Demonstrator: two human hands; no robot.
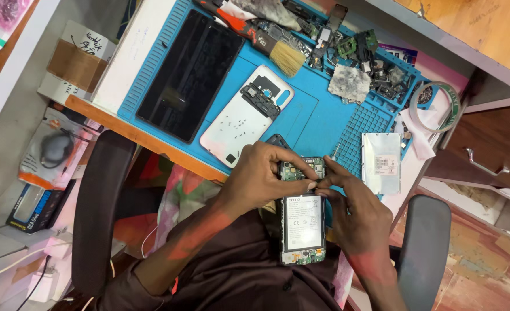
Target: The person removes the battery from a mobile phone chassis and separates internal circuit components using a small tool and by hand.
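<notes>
**Inspector:** Your left hand (260, 175) grips the upper end of the opened phone (302, 216), fingers curled over its exposed green board, low and centre of the frame. Confirm?

**Operator:** Confirmed. And my right?

**Inspector:** Your right hand (353, 210) meets the same end from the right side, thumb and forefinger pinched narrow at the board. Whether they hold anything between them, I cannot tell. The phone lies back-open over your lap, its white-labelled battery showing, just below the edge of the surface.

**Operator:** What lies on the surface?

**Inspector:** A blue work mat (318, 118) covers it. On the mat: a dark screen panel (188, 75) at upper left, a white back cover (246, 115) just beside it, a brush (266, 43) at top centre, loose small parts at upper right. A silvery pouch (381, 161) sits at the mat's right edge, near your right hand.
</notes>
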